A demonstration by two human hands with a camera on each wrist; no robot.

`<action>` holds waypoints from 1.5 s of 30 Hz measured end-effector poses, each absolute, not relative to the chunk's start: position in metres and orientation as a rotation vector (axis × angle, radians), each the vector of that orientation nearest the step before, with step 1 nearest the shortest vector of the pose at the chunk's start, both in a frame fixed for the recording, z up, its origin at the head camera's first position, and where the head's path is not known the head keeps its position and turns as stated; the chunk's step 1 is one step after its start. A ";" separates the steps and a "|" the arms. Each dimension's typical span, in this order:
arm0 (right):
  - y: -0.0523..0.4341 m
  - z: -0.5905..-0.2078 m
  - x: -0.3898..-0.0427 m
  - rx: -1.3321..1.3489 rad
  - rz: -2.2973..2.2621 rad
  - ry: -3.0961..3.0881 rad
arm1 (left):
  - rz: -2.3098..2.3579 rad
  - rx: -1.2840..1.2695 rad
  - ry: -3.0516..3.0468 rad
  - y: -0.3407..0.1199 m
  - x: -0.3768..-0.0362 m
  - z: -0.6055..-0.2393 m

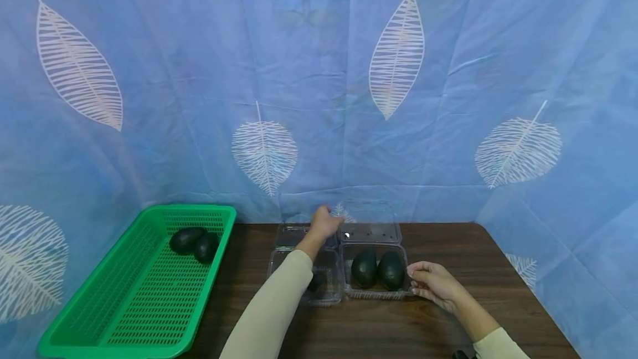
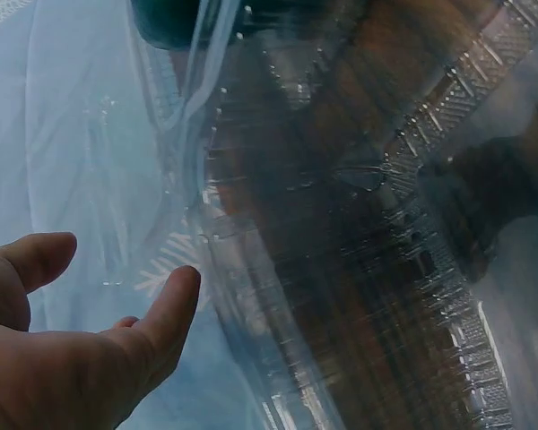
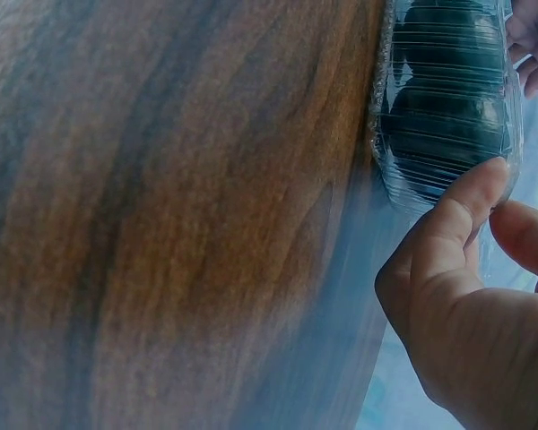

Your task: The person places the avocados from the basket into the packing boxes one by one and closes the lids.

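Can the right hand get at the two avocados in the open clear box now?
Probably yes. The right hand already touches the clear box, its lid stands raised, and nothing covers the avocados.

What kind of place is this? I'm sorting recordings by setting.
Likely a staged recording booth, not a kitchen: a leaf-print blue cloth walls in a wooden table bearing a green basket and clear clamshell boxes of avocados.

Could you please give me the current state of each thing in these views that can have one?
Right clamshell box: open, lid raised, two avocados inside.
Left clamshell box: open, one dark fruit partly hidden by the arm.
Green basket: holds two avocados.
Left hand: fingers relaxed at the lid.
Right hand: holds the box's right edge.
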State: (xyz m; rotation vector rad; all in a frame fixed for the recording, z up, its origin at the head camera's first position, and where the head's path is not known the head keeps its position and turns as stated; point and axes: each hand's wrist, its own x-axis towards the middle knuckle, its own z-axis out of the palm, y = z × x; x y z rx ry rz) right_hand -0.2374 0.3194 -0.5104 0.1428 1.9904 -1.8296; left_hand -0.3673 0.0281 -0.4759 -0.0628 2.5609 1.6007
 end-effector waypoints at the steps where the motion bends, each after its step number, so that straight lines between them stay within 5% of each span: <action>1: 0.319 -0.510 -0.237 0.143 -1.828 1.992 | 1.606 -0.077 2.554 0.029 -0.369 -0.478; 45: 0.319 -0.514 -0.239 0.110 -1.855 1.997 | 1.849 0.037 2.249 0.029 -0.369 -0.474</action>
